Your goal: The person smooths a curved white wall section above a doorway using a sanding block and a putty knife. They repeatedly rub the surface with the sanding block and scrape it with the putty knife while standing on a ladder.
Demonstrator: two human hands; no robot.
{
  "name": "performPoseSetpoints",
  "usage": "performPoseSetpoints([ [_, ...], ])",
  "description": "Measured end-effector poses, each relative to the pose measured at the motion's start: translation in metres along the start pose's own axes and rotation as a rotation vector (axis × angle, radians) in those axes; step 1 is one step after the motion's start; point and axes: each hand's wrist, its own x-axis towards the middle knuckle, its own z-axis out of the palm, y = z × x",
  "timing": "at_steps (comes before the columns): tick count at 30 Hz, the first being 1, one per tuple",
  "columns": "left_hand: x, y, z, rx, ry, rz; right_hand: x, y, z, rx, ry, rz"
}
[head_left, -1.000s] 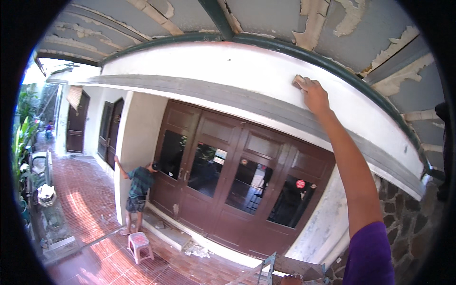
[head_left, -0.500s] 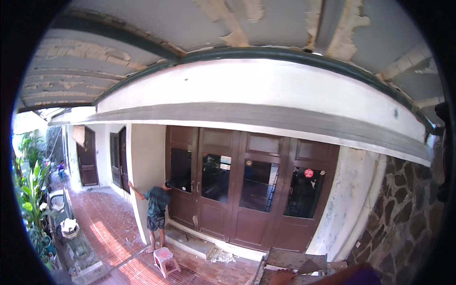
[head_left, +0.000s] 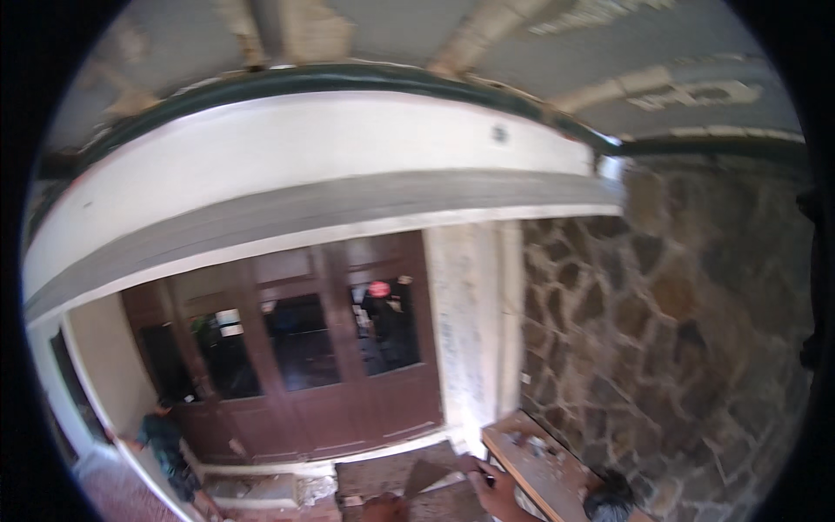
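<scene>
brown board (head_left: 370, 472): one. triangular grey blade (head_left: 425, 476): over the board's right part. right hand (head_left: 497, 498): beside the blade, fingers curled; whether gripping it, cannot tell. left hand (head_left: 385, 508): at the board's near side; grip cannot be told. wooden table (head_left: 532, 465), debris-strewn: right of the board.

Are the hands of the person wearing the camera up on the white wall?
No, the left hand and the right hand are both low down, by the brown board.

Head-worn fisheye, facing brown doors (head_left: 300, 422), hands (head_left: 494, 494) close below
</scene>
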Motion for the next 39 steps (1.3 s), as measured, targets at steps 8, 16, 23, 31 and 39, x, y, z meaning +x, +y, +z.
performPoseSetpoints([
  [8,0.006,0.002,-0.002,0.093,-0.075,0.045,-0.012,0.021,0.007,0.477,0.229,0.293],
  [16,0.008,0.0,-0.011,0.011,-0.045,0.052,-0.023,-0.011,0.029,0.35,0.326,0.14],
  [23,0.014,-0.01,-0.015,-0.06,-0.081,-0.01,-0.034,-0.005,0.069,0.061,0.305,0.07],
  [31,0.008,-0.027,-0.004,-0.077,-0.083,0.037,-0.037,0.006,0.079,0.151,0.341,0.143],
  [39,0.009,-0.03,0.001,-0.065,-0.056,0.112,-0.039,0.015,0.077,0.109,0.298,-0.013],
])
